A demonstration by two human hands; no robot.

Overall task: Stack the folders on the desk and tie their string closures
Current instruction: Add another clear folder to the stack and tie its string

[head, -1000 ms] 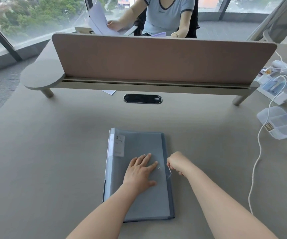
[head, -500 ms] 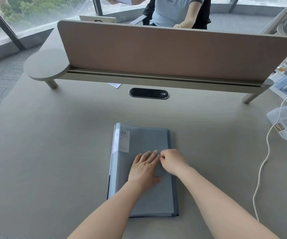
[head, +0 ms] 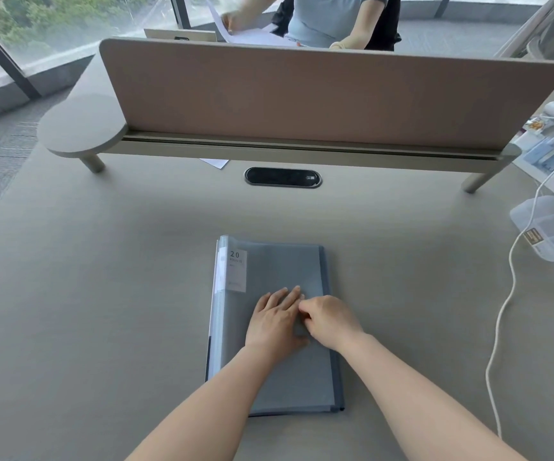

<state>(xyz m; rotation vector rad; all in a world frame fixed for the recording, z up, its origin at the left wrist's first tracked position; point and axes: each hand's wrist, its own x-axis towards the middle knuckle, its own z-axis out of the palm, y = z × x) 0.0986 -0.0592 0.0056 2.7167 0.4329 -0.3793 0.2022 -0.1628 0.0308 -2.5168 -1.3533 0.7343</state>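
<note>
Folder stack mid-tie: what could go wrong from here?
1. The right hand works with curled fingers beside the left hand's fingertips; the string itself is hidden, so a loose wrap could go unnoticed.
2. Only the flat left hand pins the folders; a sideways tug might skew the stack.
3. The white cable lies right of the forearm and could snag.

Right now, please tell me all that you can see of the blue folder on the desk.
The blue folder lies flat and closed on the grey desk, on another folder. Its cover looks like frosted plastic, with a white label reading "20". The left hand presses flat on it; the right hand has curled fingers at its middle. No string is visible.
</note>
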